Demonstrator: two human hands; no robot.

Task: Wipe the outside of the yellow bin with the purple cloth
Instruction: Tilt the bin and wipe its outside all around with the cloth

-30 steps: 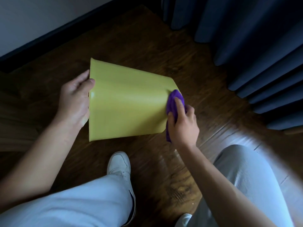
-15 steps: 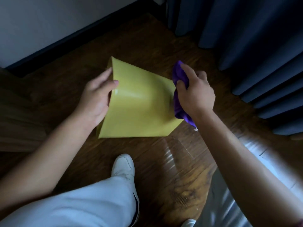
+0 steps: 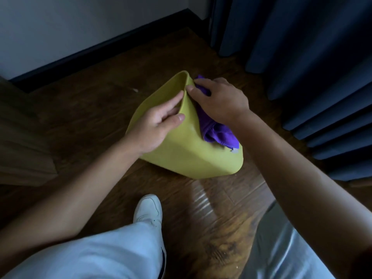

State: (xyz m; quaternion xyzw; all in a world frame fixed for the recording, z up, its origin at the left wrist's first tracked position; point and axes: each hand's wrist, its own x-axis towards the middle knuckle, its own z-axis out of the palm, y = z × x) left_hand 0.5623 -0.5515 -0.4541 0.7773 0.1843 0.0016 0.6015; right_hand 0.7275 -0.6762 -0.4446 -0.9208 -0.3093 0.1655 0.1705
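**Bin tipped, cloth up at the rim**

The bin (image 3: 187,156) is tilted over the floor (image 3: 100,109), mouth turned up and away, base down toward the right. Left hand (image 3: 155,125) pinches the rim, fingers inside, thumb outside. Right hand (image 3: 219,101) presses the cloth (image 3: 215,129) flat on the far outer wall, a loose tail hanging toward the base. The risks, as I judge them: that one-hand pinch is all that steadies the bin, so a hard stroke could roll it or spring the thin wall free (it looks flexible). The tail may snag and bunch, and the underside could get skipped.
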